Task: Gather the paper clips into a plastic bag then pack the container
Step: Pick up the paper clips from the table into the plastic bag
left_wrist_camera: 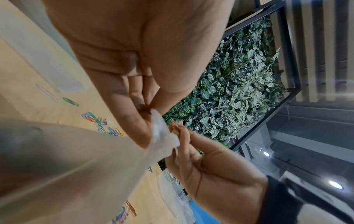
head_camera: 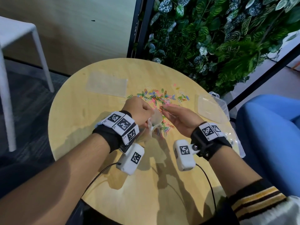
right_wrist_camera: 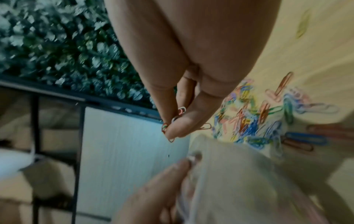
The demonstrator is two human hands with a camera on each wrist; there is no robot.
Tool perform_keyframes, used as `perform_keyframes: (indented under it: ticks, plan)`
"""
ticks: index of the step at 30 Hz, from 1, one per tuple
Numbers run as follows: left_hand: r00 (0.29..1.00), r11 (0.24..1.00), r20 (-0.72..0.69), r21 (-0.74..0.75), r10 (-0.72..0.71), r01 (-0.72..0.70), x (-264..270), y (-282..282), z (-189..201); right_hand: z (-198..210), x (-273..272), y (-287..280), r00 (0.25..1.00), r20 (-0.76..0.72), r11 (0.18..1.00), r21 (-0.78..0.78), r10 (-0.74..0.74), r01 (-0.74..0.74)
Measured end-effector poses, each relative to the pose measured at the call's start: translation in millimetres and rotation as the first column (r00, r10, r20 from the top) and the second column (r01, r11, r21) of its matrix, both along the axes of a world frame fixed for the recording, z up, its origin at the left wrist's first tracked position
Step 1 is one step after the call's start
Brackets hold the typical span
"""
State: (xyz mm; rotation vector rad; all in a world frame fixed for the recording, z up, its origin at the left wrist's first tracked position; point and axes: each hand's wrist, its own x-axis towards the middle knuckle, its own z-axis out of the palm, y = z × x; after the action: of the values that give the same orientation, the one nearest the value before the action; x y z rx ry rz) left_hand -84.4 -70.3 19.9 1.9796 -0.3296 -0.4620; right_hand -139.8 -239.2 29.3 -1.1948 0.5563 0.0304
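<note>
Coloured paper clips (head_camera: 159, 96) lie scattered across the middle of the round wooden table (head_camera: 84, 109), with more of them (head_camera: 165, 128) under my hands. My left hand (head_camera: 139, 110) pinches the rim of a clear plastic bag (head_camera: 154, 123) that hangs below it; in the left wrist view the bag (left_wrist_camera: 80, 163) spreads toward the camera. My right hand (head_camera: 177, 116) pinches a few clips (right_wrist_camera: 172, 121) between thumb and fingers, right beside the bag's mouth. A clear plastic container (head_camera: 211, 109) sits at the table's right edge.
Another flat clear plastic bag (head_camera: 107, 84) lies at the table's far left. A clear lid or tray (head_camera: 237, 143) hangs over the right edge. A blue seat (head_camera: 269, 140) is at the right, a plant wall (head_camera: 219, 34) behind, a white chair (head_camera: 19, 46) at left.
</note>
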Motion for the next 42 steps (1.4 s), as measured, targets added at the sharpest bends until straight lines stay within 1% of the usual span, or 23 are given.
perform_keyframes:
  ticks: [3,5,8,9,12,16,18,20,22,23,24,25,27,28,29,31,32,33,34,35,36,38,42]
  plan:
    - [0.998,1.0,0.068,0.016,0.0,-0.001,0,-1,0,3,3,17,0.992,0.0,0.955,-0.269,0.126,-0.121]
    - [0.999,1.0,0.05,0.0,0.016,-0.016,1,0,0,5,5,20,0.988,-0.036,0.871,-0.469,0.149,-0.148]
    - [1.0,0.998,-0.016,-0.056,0.024,-0.025,2,0,-1,7,6,19,0.978,-0.128,0.735,-0.646,0.164,-0.208]
    - [0.999,0.997,-0.032,-0.076,0.02,-0.022,2,0,-1,8,6,19,0.969,-0.173,0.653,-0.716,0.174,-0.245]
    - [0.999,0.995,-0.04,-0.098,0.02,-0.023,1,-4,1,9,8,25,0.94,-0.277,0.286,-0.901,0.199,-0.326]
    - [0.999,0.992,0.006,-0.117,0.047,-0.046,2,-7,3,12,10,39,0.903,-0.355,0.003,-0.93,0.241,-0.367]
    - [0.999,0.995,0.037,-0.091,0.032,-0.028,2,-6,3,12,10,43,0.856,-0.451,-0.167,-0.892,0.253,-0.421]
    - [0.999,0.996,0.046,-0.085,0.019,-0.015,1,-5,3,15,9,46,0.801,-0.536,-0.277,-0.838,0.265,-0.47]
    - [0.998,0.996,0.057,-0.088,0.007,-0.002,0,-4,4,21,7,45,0.743,-0.59,-0.287,-0.806,0.316,-0.518]
    - [0.998,0.996,0.066,-0.085,0.006,-0.001,-1,-2,5,26,6,43,0.726,-0.589,-0.265,-0.808,0.357,-0.526]
    - [0.997,0.997,0.074,-0.083,0.01,-0.003,0,-1,6,28,5,39,0.736,-0.552,-0.191,-0.831,0.391,-0.522]
    - [0.996,0.997,0.083,-0.083,0.018,-0.011,0,1,7,30,4,34,0.782,-0.472,-0.06,-0.868,0.407,-0.493]
    - [0.994,0.996,0.104,-0.078,0.044,-0.036,4,7,8,30,3,20,0.902,-0.245,0.243,-0.908,0.355,-0.342]
    - [0.992,0.996,0.111,-0.078,0.056,-0.048,6,10,9,27,3,11,0.943,-0.164,0.348,-0.899,0.291,-0.264]
    - [0.991,0.995,0.115,-0.079,0.065,-0.056,8,14,10,24,3,0,0.966,-0.144,0.399,-0.889,0.216,-0.222]
    - [0.991,0.994,0.11,-0.086,0.08,-0.07,12,23,13,7,0,-27,0.951,-0.305,0.386,-0.873,0.045,-0.298]
    - [0.991,0.993,0.1,-0.089,0.089,-0.08,14,29,14,-6,-2,-41,0.893,-0.449,0.388,-0.83,-0.038,-0.4]
    - [0.991,0.991,0.087,-0.094,0.1,-0.092,16,35,15,-15,-6,-47,0.796,-0.598,0.338,-0.771,-0.093,-0.539]
    - [0.991,0.989,0.068,-0.102,0.112,-0.105,19,43,16,-25,-8,-52,0.701,-0.702,0.241,-0.707,-0.125,-0.665]
    - [0.992,0.987,0.046,-0.111,0.121,-0.116,20,51,16,-32,-9,-51,0.643,-0.75,0.143,-0.661,-0.157,-0.736]
    - [0.991,0.985,0.024,-0.122,0.13,-0.126,21,59,16,-40,-9,-49,0.65,-0.74,0.108,-0.67,-0.171,-0.734]
    - [0.989,0.978,0.001,-0.147,0.149,-0.147,23,74,15,-45,-3,-37,0.712,-0.687,0.16,-0.726,-0.143,-0.669]
    - [0.977,0.966,0.025,-0.158,0.212,-0.206,27,96,17,-52,17,-13,0.799,-0.601,0.158,-0.791,-0.024,-0.59]
